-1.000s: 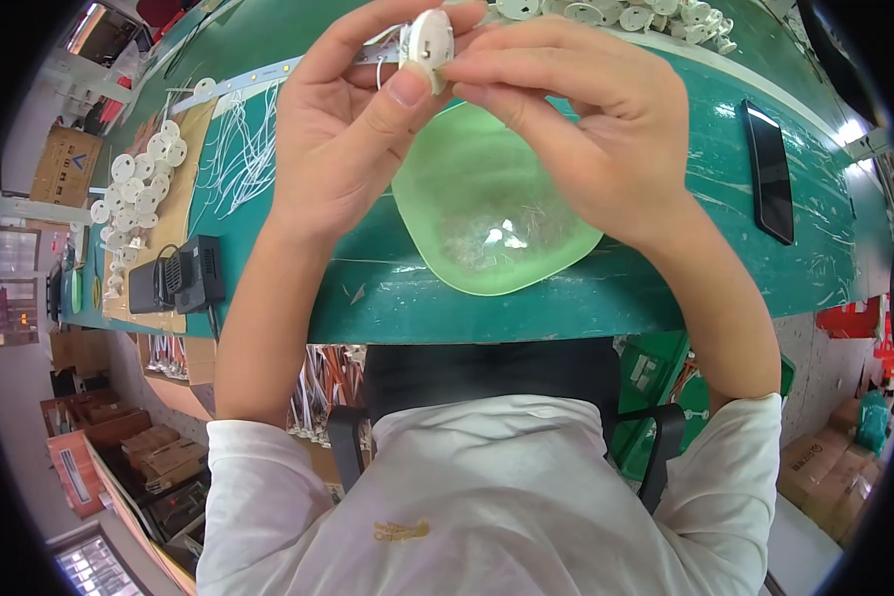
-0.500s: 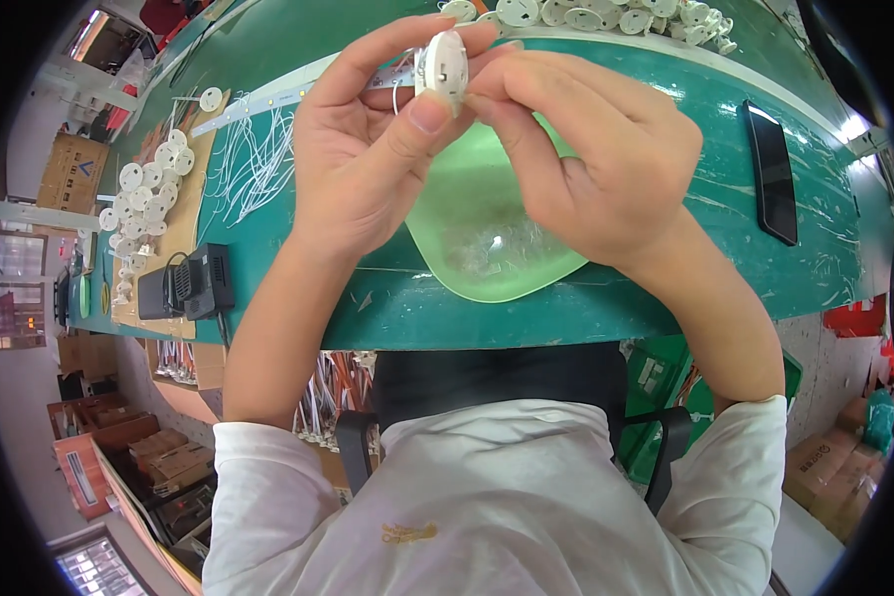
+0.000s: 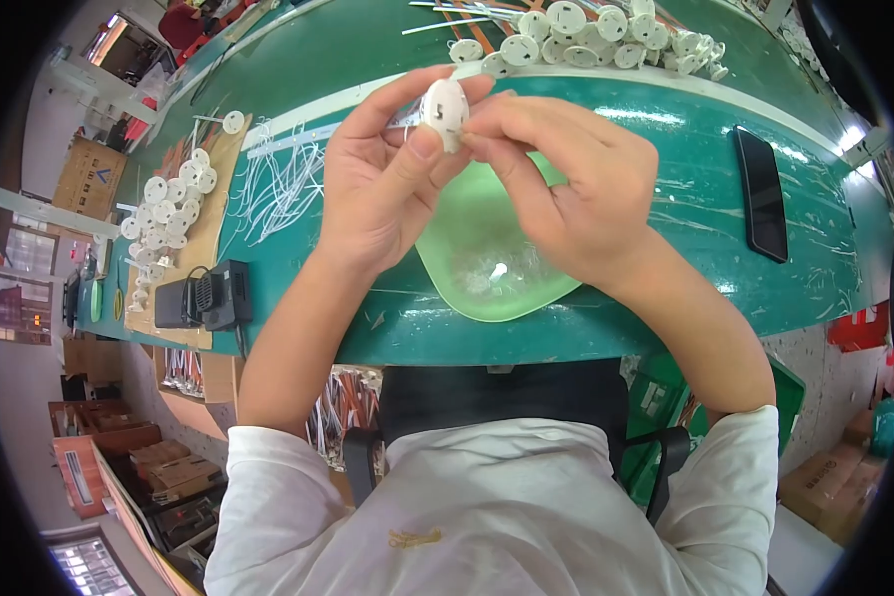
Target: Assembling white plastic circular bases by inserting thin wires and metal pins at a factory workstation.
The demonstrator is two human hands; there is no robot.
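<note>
Above a light green plastic tray point(image 3: 497, 298), my left hand point(image 3: 375, 189) grips a small round white plastic cap point(image 3: 447, 107) between thumb and fingers. The cap is tilted, with small slots in its face. My right hand point(image 3: 586, 179) is closed in a pinch at the cap's right edge; whatever lies between its fingertips is too small to make out. Behind my left hand runs a pale strip with small yellowish chips point(image 3: 286, 145), partly hidden by the fingers. Thin white wires point(image 3: 273, 189) lie spread beside it on the green table.
Several white caps on strips lie heaped at the far edge point(image 3: 586, 40), and more point(image 3: 174, 204) rest on cardboard at the left. A black adapter-like device point(image 3: 223, 296) sits near the front left. At the right lies a black phone point(image 3: 762, 194). Boxes of strips stand below the table.
The whole view has shifted, so the table and its things sit lower in it. Both hands stay at the cap, whose slotted face has turned slightly.
</note>
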